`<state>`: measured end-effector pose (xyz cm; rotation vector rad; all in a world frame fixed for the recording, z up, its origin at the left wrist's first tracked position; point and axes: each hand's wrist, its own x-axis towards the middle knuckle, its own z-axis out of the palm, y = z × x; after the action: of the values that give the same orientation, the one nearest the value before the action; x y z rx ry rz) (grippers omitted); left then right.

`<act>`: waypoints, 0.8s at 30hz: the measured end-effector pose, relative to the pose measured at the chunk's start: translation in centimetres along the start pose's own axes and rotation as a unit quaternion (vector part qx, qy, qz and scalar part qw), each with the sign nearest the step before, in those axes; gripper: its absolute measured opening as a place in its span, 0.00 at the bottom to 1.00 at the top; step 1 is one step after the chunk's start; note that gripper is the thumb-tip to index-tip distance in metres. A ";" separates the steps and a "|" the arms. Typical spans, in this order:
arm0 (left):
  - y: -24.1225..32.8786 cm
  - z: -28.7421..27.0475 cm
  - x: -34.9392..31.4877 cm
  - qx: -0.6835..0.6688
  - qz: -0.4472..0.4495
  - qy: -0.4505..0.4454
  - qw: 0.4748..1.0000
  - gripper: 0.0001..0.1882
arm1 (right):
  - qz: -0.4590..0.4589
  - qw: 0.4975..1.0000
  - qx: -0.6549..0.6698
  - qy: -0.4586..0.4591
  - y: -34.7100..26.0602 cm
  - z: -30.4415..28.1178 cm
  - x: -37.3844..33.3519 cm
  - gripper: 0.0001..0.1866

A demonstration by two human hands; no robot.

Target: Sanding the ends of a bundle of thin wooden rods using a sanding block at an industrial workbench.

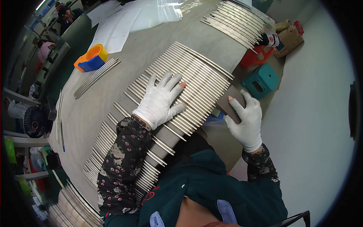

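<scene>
A wide row of slim, shiny metal rods (200,72) lies side by side on the grey table (92,117). My left hand (159,100), in a white glove with a bare fingertip showing, rests on the rods with its fingers spread. At the rods' right-hand ends, beyond the table's near edge, my right hand (246,121) grips a flat dark-brown board (228,104). The board's face is close to the rod ends; whether they touch, I cannot tell. More rods (100,145) lie in a looser row under and beside my left forearm.
Another bundle of rods (236,22) lies at the far right, with papers (113,32) and clear plastic (155,15) farther back. An orange-and-blue tape roll (92,58) sits left beside several loose rods (96,78). A teal stool (261,80) stands below the right edge. People work at far left.
</scene>
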<state>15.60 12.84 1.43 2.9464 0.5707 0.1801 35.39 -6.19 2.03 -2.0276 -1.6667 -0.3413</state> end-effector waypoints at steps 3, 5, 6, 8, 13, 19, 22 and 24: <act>0.1 0.1 0.3 -0.002 -0.007 -0.005 1.000 0.34 | -0.003 1.000 0.000 0.002 0.0 0.2 0.2 0.27; 0.2 0.1 0.4 0.000 -0.009 -0.002 1.000 0.34 | -0.009 1.000 0.003 0.007 0.0 0.3 0.4 0.27; 0.2 0.1 0.5 0.001 -0.008 0.000 1.000 0.34 | -0.009 1.000 0.000 0.006 0.0 0.3 0.5 0.27; 0.1 0.3 0.5 0.000 -0.007 0.001 1.000 0.34 | -0.008 1.000 -0.004 0.004 0.0 0.4 0.6 0.27; 0.1 0.3 0.1 -0.005 -0.007 0.004 1.000 0.35 | -0.016 1.000 -0.004 -0.010 -0.1 0.5 0.8 0.27; 0.4 0.1 0.2 0.000 -0.004 -0.008 1.000 0.35 | -0.062 0.998 -0.010 -0.022 -1.1 2.3 3.4 0.25; -0.2 0.4 0.1 -0.004 -0.006 -0.007 1.000 0.36 | -0.068 0.997 -0.007 -0.042 -1.1 2.4 3.6 0.25; 0.0 0.3 0.1 0.002 -0.006 -0.006 1.000 0.36 | -0.083 0.996 0.007 -0.036 0.1 2.1 2.6 0.26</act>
<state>15.73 12.87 1.16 2.9445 0.5887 0.1588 35.80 -2.89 1.54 -1.9171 -1.8826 -0.3147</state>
